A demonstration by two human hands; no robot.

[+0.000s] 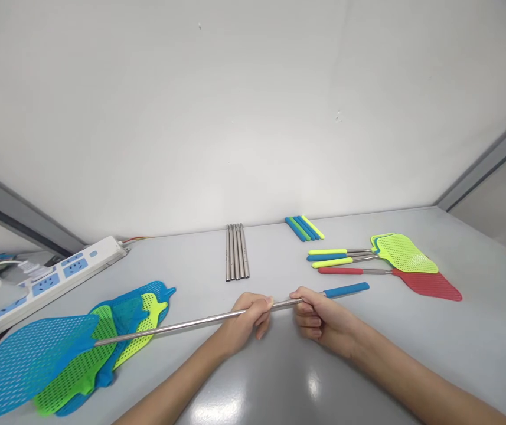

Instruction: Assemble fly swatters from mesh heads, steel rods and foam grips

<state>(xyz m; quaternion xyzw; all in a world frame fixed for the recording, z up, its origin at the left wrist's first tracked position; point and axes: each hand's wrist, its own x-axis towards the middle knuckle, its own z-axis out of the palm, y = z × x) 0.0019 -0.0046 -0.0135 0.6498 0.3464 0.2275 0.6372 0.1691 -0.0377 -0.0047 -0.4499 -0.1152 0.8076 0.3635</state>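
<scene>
A blue fly swatter (35,354) with a long extended metal rod lies across both of my hands. My left hand (248,321) is closed around the middle of the rod. Farther right, my right hand (317,316) grips the rod just short of its blue handle (345,290). The swatter's mesh head is at the lower left, above several loose swatter heads, among them a green one (69,383) and a yellow one (149,310). The left edge of the picture cuts off part of the blue head.
Several metal rods (237,254) lie side by side near the wall. Right of them are several coloured handle grips (304,228). Complete swatters, including a yellow one (405,252) and a red one (430,284), lie at the right. A power strip (64,274) stands at the left.
</scene>
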